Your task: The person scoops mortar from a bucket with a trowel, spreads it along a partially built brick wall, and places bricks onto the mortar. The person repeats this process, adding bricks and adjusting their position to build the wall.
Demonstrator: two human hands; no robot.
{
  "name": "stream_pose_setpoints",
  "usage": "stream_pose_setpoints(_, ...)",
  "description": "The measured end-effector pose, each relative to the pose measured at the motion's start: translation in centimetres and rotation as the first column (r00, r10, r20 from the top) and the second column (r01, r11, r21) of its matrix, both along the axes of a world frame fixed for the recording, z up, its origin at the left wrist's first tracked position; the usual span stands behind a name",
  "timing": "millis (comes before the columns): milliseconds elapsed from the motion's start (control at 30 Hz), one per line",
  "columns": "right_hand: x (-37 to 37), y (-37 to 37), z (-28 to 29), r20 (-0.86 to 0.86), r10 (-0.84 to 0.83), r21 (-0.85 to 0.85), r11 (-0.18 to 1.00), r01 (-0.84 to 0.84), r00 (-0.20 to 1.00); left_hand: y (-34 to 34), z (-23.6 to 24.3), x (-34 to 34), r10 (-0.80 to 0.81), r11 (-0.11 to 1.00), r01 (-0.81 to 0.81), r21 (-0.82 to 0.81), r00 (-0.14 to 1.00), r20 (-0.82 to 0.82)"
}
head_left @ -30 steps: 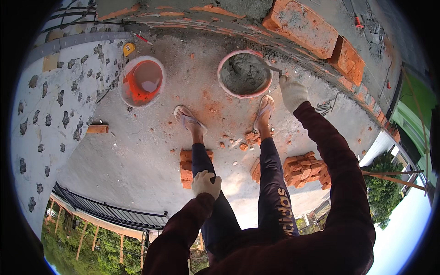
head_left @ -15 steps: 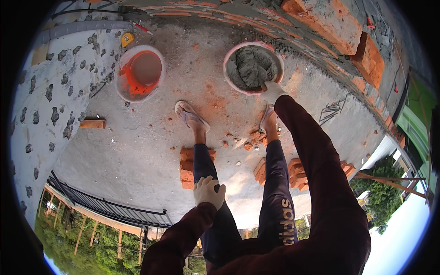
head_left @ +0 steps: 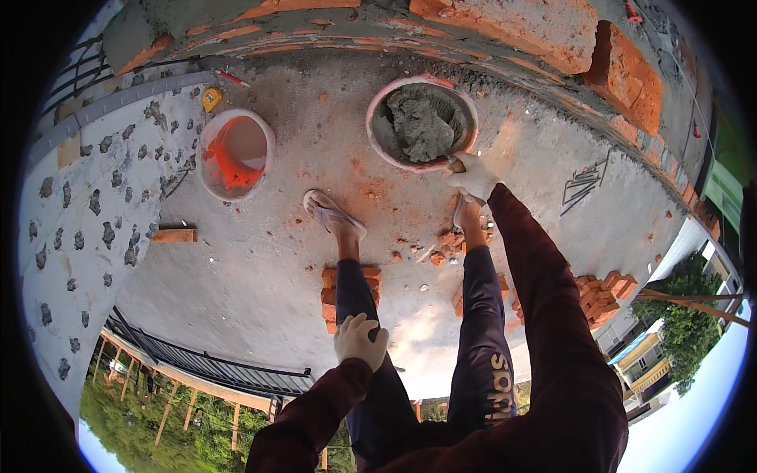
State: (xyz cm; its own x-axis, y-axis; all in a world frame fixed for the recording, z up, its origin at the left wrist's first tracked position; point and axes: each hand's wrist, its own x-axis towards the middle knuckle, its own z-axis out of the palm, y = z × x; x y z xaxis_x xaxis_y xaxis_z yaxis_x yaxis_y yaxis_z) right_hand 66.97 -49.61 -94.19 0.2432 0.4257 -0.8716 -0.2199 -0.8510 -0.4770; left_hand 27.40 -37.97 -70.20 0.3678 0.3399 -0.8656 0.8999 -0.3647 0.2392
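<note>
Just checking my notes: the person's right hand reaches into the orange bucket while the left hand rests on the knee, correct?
Not quite. The head view shows the right hand at the rim of the mortar tub, not the orange bucket. The left hand does rest on the knee.

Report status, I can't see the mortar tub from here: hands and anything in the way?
Right hand gripping tool at mortar tub rim. Left hand resting on knee. Nothing blocking.

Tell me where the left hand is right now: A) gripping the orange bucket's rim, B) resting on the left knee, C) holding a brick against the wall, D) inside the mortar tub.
B: the left hand lies flat on the left knee, away from both buckets.
</note>
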Motion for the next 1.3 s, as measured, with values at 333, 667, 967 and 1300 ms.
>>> stream_pose_setpoints(333, 6.6, -2.3, 18.6, 0.116, 0.242, 0.155, 0.954, -0.258, 0.963, 0.6, 0.3, 1.8, -0.025, 0.998, 0.025, 0.063, 1.0, -0.012)
stream_pose_setpoints(667, 17.0, 5.1, 37.9, 0.462, 0.338, 0.136, 0.886, -0.442, 0.82, 0.9, 0.2, 3.6, 0.006, 0.998, -0.003, 0.065, 0.999, -0.049)
stream_pose_setpoints(967, 13.9, 11.0, 32.7, 0.965, 0.224, -0.132, 0.862, -0.489, 0.134, 0.3, -0.5, 3.4, 0.034, 0.998, -0.034, 0.048, 0.999, -0.006)
stream_pose_setpoints(1300, 14.6, 14.1, 34.6, 0.978, 0.197, -0.207, 0.883, -0.422, -0.066, 1.8, -0.5, 2.9, 0.025, 0.999, -0.023, 0.04, 0.998, -0.055)
